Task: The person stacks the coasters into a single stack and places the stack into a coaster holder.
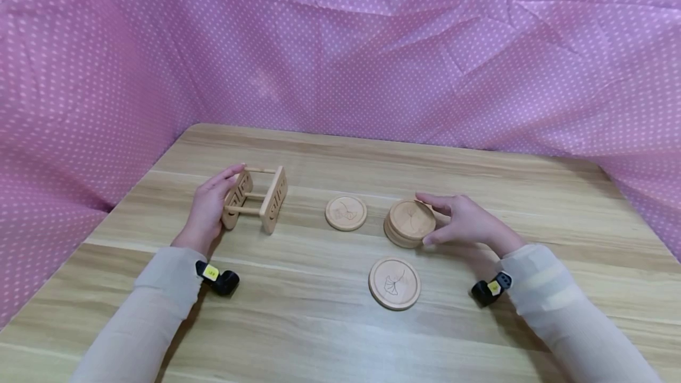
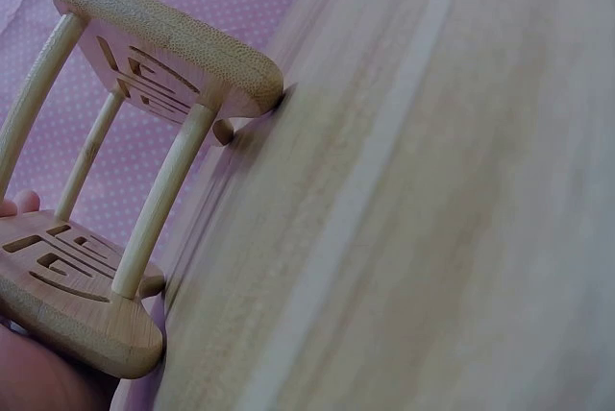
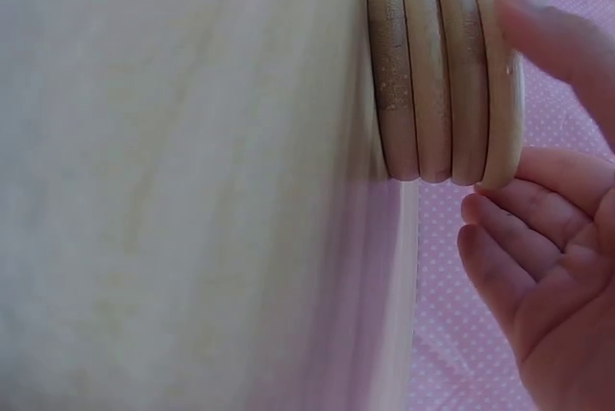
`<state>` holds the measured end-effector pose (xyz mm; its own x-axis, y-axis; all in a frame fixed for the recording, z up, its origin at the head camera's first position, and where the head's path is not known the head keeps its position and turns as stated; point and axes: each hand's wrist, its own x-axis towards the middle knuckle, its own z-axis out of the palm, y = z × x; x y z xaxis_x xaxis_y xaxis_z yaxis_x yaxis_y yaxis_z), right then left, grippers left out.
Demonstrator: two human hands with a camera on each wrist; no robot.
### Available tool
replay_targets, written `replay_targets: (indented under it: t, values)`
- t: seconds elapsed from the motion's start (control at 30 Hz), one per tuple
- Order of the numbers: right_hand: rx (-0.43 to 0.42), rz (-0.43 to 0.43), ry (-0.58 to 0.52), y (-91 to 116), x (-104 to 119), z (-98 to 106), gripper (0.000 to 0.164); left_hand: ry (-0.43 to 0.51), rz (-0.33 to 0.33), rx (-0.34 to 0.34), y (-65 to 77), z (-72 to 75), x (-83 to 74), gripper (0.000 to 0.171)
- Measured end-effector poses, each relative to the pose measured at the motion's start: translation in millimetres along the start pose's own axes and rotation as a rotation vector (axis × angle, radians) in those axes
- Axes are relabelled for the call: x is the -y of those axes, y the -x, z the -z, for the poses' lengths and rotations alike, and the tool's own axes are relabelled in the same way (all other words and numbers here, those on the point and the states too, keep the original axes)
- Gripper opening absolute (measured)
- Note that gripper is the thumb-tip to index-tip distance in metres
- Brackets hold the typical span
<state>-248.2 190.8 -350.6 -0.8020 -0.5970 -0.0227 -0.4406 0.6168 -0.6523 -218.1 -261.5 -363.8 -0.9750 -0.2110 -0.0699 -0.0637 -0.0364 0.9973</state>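
Note:
My left hand holds the near-left side panel of a wooden coaster rack, which stands on the table. Cut-out patterned panels joined by round dowels make up the rack, and no coaster sits between them. To the right, my right hand has its thumb and forefinger at the edge of the top round wooden coaster of a stack. Side-on in the right wrist view, the stack shows several coasters, with the thumb against the top one's rim. The other fingers extend beside the stack.
One flat coaster with an engraved flower lies left of the stack. Another coaster, engraved with a leaf, lies nearer the person. The wooden table is bordered by a pink dotted cloth at the back and sides.

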Motion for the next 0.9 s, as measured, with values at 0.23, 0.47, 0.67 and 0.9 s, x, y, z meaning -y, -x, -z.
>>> replay_targets:
  t: [0.23, 0.47, 0.67, 0.9]
  values:
    - [-0.018, -0.009, -0.035, 1, 7, 1, 0.089, 0.002, -0.009, -0.003, -0.2, -0.1, 0.1, 0.041]
    - [-0.043, -0.021, -0.076, 1, 14, 4, 0.087, 0.005, -0.01, -0.003, -0.4, -0.1, 0.6, 0.042]
    - [-0.046, -0.017, -0.08, 1, 29, 8, 0.086, -0.01, -0.022, 0.0, 0.3, 0.1, -0.1, 0.042]
    - [-0.05, 0.007, -0.063, -1, 51, 8, 0.086, -0.012, -0.031, 0.004, 0.7, 0.2, -1.1, 0.042]
